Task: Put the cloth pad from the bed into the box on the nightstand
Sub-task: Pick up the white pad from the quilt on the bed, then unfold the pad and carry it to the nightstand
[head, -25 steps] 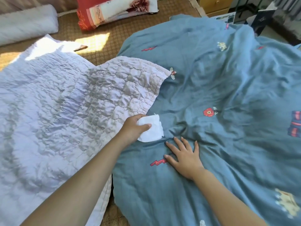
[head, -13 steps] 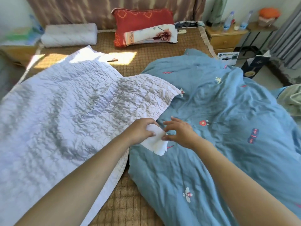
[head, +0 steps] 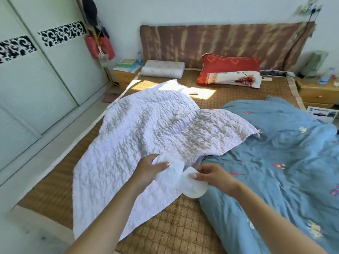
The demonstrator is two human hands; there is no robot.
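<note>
The person leans over the bed and holds the white cloth pad with both hands, a little above the place where the white quilt meets the blue blanket. The left hand is closed on the left part of the pad: the thumb lies on top, and the other fingers go under the cloth, so I cannot see them well. The right hand pinches the right part, with the thumb pressed on the round end and the fingers curled behind it. The pad looks like two rounded parts joined together, and it hangs soft and a bit creased between the two hands. Under the covers there is a brown woven mat on the bed. At the head of the bed lie a red pillow and a white pillow. On the left side of the bed, near the wardrobe doors, stands a wooden nightstand, and on it sits a green box, well apart from the pad. Another nightstand stands on the right side, with a bottle and some other things that are too blurred to tell.
</note>
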